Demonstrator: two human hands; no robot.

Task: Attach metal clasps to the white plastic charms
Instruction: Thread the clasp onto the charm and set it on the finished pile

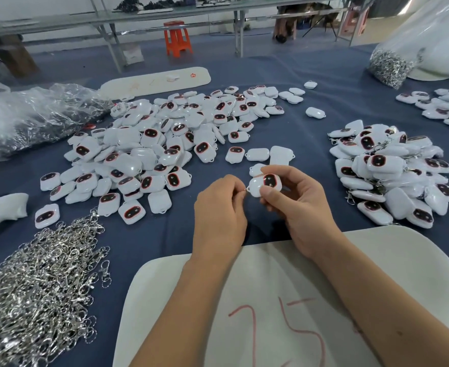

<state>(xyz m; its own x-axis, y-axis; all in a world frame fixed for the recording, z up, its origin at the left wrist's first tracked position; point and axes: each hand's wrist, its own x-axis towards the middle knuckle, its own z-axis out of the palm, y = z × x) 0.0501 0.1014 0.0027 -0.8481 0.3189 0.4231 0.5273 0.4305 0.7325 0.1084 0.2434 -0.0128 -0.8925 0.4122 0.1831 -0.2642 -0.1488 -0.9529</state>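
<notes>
Fingers of the right hand [294,200] curl round a white charm [265,184], held above the desk [310,128]. Just left of it, the left hand [220,207] pinches a small clasp [245,190] at the charm's loop. Hooking looks underway; next it needs seating fully.

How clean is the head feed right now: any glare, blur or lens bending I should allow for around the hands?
Head view: even, soft light, faint shadows under the left hand and right hand; the held charm is sharp, the clasp at its loop too small to resolve; glare on the plastic bags; wide-angle bending curves the far tables; edges soften.
</notes>
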